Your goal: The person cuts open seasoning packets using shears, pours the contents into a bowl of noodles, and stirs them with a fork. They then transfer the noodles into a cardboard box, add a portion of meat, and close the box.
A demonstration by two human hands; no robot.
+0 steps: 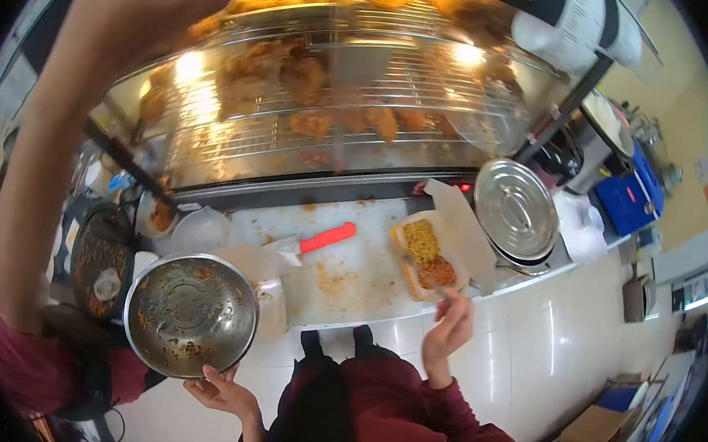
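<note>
My left hand (223,392) grips the lower rim of a steel mixing bowl (192,312), tilted toward me, with bits of brown residue inside. My right hand (450,326) pinches the handle of a metal spoon (435,289) over an open box (460,257). In the box lies a slice of bread (400,239), topped with a yellow-green crumbly spread (422,242) and a reddish one (438,273). The spoon's head is blurred against the topping. On the cutting board (349,290) lies a knife with a red handle (328,237), to the left of the box.
A heated glass cabinet with wire racks (295,131) of fried pieces stands behind the board. Another person's arm (56,134) reaches across at the upper left. A lidded steel pot (517,209) stands right of the box. A dark pan (101,261) and plastic tub (201,231) are at left.
</note>
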